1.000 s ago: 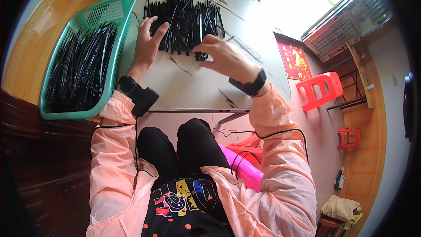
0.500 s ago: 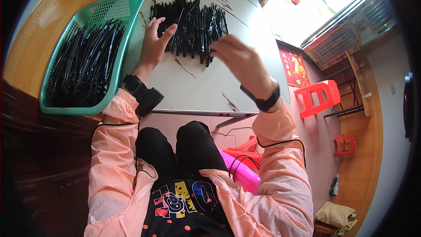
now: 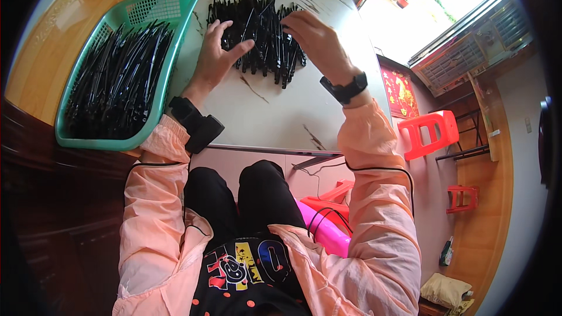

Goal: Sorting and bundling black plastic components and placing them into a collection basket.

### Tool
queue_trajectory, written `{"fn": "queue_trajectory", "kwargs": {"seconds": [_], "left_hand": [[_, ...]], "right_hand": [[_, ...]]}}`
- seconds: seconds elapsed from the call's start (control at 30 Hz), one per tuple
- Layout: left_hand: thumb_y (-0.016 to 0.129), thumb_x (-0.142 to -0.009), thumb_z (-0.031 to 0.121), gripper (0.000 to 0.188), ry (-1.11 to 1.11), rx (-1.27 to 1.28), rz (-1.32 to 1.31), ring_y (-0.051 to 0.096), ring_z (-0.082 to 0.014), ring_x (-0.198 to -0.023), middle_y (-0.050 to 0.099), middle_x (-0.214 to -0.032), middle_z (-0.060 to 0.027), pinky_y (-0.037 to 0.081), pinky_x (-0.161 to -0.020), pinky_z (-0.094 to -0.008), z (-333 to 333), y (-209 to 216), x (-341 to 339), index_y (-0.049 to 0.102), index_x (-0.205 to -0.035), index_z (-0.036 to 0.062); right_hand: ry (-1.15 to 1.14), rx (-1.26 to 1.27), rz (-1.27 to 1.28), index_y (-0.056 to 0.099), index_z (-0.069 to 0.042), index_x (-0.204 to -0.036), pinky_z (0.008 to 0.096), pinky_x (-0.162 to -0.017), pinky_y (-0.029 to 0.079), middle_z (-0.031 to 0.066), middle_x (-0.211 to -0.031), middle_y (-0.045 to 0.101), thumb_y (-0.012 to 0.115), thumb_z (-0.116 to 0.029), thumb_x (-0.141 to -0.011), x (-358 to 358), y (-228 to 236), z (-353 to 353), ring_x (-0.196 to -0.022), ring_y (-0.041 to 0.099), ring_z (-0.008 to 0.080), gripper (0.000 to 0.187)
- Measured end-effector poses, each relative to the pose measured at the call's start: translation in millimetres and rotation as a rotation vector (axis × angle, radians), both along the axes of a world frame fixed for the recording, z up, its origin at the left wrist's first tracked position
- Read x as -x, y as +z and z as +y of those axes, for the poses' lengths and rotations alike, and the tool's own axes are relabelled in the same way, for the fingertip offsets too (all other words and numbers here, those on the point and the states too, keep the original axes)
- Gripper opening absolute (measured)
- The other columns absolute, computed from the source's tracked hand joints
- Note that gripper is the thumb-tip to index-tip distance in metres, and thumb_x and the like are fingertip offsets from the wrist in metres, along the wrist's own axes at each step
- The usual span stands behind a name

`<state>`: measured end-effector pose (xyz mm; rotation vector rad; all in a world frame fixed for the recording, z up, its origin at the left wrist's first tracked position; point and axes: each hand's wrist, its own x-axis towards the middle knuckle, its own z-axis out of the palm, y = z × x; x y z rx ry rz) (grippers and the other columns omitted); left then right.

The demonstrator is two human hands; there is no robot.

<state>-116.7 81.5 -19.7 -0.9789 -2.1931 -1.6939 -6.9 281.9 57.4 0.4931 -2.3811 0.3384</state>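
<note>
A seated person in a peach long-sleeved jacket leans over a pale marble-patterned desk [image 3: 275, 117]; a black band wraps each wrist; the left hand [image 3: 218, 52] lies flat with fingers spread wide, its fingertips touching the near left edge of a heap of thin black plastic strips [image 3: 257, 29] on the desk; the right hand [image 3: 313, 38] hovers curled over the heap's right side, fingers bent down among the strips, though whether it grips any I cannot tell; left of the heap, a green plastic mesh basket [image 3: 170, 6] rests on the desk's left edge, filled with more black strips [image 3: 120, 79]; to the right, well apart on the floor, stands a red plastic stool [image 3: 430, 134].
</note>
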Motion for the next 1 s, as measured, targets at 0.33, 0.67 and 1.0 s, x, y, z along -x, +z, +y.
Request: {"fn": "queue_trajectory", "kwargs": {"seconds": [0.33,0.67,1.0], "left_hand": [[0.076,-0.061,0.047,0.089,0.026,0.157,0.110,0.031,-0.0406,-0.127,0.031,-0.135,-0.0299,0.023,-0.106,-0.0428,-6.3,4.3,6.2,0.041,-0.130,0.0043],[0.078,-0.057,0.026,0.109,-0.134,0.352,-0.091,0.010,-0.0363,-0.136,0.008,-0.146,-0.0246,0.020,-0.108,-0.0422,-25.4,2.7,5.7,0.013,-0.144,0.0168],[0.073,-0.057,0.012,0.106,-0.139,0.254,-0.125,0.011,-0.0317,-0.137,0.007,-0.147,-0.0237,0.023,-0.107,-0.0397,-21.6,-3.5,9.2,0.013,-0.144,0.0202]], "right_hand": [[-0.016,-0.036,-0.257,0.031,-0.015,-0.138,0.0455,-0.098,0.037,0.0139,-0.137,0.037,0.076,-0.035,-0.065,-11.3,-14.1,22.4,-0.121,0.040,0.0348,0.089],[-0.135,-0.138,-0.387,0.011,-0.021,-0.145,0.0506,-0.106,0.021,0.0170,-0.148,0.013,0.080,-0.043,-0.055,-7.5,-38.4,20.6,-0.134,0.021,0.0340,0.116],[-0.117,-0.186,-0.310,0.013,-0.021,-0.144,0.0462,-0.108,0.021,0.0139,-0.147,0.017,0.078,-0.043,-0.061,-7.0,-40.9,9.2,-0.133,0.023,0.0338,0.108]]}}
